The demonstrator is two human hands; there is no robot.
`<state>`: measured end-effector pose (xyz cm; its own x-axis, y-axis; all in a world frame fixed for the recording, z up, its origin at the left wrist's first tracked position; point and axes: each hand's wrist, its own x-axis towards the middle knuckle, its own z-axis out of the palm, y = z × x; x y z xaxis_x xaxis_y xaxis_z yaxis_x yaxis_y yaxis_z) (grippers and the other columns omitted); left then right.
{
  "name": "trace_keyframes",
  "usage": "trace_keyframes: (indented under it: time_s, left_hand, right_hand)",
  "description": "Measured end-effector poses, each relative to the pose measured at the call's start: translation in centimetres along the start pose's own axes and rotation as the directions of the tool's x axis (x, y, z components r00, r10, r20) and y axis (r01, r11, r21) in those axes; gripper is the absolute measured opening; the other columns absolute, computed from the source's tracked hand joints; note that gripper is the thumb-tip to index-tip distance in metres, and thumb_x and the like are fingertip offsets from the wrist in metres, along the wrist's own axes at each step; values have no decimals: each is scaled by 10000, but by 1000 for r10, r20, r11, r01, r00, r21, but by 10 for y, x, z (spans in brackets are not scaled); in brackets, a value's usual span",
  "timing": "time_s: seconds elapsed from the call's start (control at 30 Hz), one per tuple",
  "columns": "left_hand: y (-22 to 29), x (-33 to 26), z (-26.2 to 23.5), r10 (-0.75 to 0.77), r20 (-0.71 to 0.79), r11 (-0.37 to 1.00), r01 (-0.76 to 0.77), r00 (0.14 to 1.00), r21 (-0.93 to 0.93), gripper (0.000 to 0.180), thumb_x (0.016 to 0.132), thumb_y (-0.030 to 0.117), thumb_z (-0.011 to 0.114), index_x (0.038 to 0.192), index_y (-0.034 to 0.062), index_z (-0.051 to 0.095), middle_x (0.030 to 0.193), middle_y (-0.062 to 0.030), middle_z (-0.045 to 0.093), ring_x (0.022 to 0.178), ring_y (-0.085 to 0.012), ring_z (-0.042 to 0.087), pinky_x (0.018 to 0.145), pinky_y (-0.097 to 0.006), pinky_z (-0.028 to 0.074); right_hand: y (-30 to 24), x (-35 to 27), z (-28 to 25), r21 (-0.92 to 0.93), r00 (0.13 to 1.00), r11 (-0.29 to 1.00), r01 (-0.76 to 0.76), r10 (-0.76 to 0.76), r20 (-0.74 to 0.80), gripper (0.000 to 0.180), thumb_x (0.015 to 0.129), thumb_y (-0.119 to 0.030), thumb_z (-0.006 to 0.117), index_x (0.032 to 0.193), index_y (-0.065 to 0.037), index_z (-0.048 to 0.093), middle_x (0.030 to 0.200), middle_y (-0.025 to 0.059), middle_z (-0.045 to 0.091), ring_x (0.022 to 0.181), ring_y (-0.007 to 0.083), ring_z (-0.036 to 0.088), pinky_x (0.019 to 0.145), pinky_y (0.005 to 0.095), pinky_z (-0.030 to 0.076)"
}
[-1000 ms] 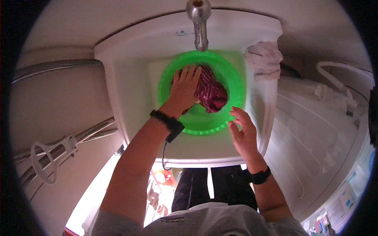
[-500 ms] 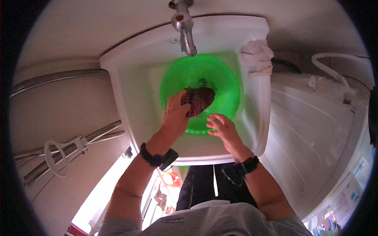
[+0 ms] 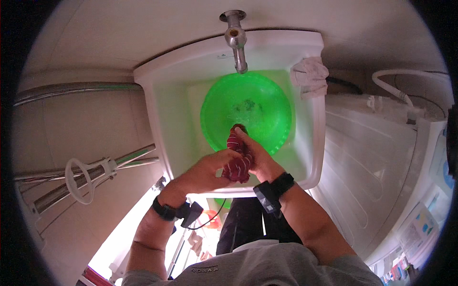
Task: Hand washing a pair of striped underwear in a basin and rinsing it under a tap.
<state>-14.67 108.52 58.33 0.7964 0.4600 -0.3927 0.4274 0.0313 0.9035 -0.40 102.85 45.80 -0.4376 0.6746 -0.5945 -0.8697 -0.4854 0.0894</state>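
Hands meet just above the near rim of the sink, both clasped around a red cloth with white stripes. Left hand comes in from the left, its fingers curled shut on the lower part of the bundle; right hand presses from the right, fingers closed along the upper part of the cloth. Each wrist carries a dark band, the left one with a small black unit and cable beside it, the right one broad and flat. The cloth is held bunched and upright, its top end over the near edge of the green basin.

That basin sits inside the white sink, directly under the metal tap at the far wall; something dark lies at its bottom, too blurred to name. A pale rag is draped on the far right corner of the sink. To the right stands a white ribbed appliance top; to the left, metal rails and a white hanger.

Risk, as I judge it: the cloth looks wet, and since it hangs near the sink's front rim, squeezed water could run off the hands and over the edge rather than into the basin. A slipping grip would drop it there too.
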Motion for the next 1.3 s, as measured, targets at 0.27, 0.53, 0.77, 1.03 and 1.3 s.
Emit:
trace_keyframes:
  time_s: [0.27, 0.53, 0.77, 1.03, 1.3]
  left_hand:
    - [-50, 17, -16, -231, -178, 717, 44, 956, -696, 545, 834, 376, 569, 1214, 4, 447, 1100, -90, 566, 970, -189, 547, 889, -333, 408]
    - [-61, 31, -7, -331, 15, 354, 138, 944, -925, 803, 787, 641, 421, 1315, 45, 311, 1207, -145, 494, 1086, -243, 503, 905, -411, 428]
    - [-36, 49, 10, 73, -17, -4, -17, 997, -1000, 1016, 672, 745, 405, 1380, 60, 159, 1344, -188, 330, 1216, -313, 375, 985, -443, 359]
    - [-23, 63, -25, -93, -52, 537, 7, 994, -844, 240, 728, 137, 683, 754, 81, 452, 750, -20, 480, 684, -149, 502, 666, -328, 448]
    - [-78, 90, 3, -359, -382, 884, 178, 852, -433, 196, 712, 65, 637, 669, 85, 447, 614, 13, 441, 561, -89, 418, 491, -260, 370]
  right_hand:
    - [-7, -32, 37, -310, 994, 951, -21, 53, 95, 593, 843, -470, 513, 1249, -57, 384, 1135, 95, 534, 1028, 195, 541, 874, 337, 459]
    - [1, -40, 51, -161, 984, 983, -86, 110, 141, 474, 788, -247, 620, 1181, -56, 435, 1069, 101, 558, 912, 222, 574, 732, 377, 512]
    - [9, -57, 53, 129, 968, 965, -230, 213, 135, 561, 773, -418, 561, 1180, -52, 438, 918, 183, 591, 608, 261, 601, 426, 300, 472]
    - [-8, -62, 64, -135, 980, 978, -157, 171, 99, 543, 727, -283, 684, 1150, -56, 429, 927, 111, 563, 694, 190, 568, 528, 257, 459]
    - [2, -10, 32, -892, 974, 433, -130, -112, -197, 274, 670, -221, 717, 814, -54, 554, 591, 17, 546, 550, 151, 547, 531, 285, 457]
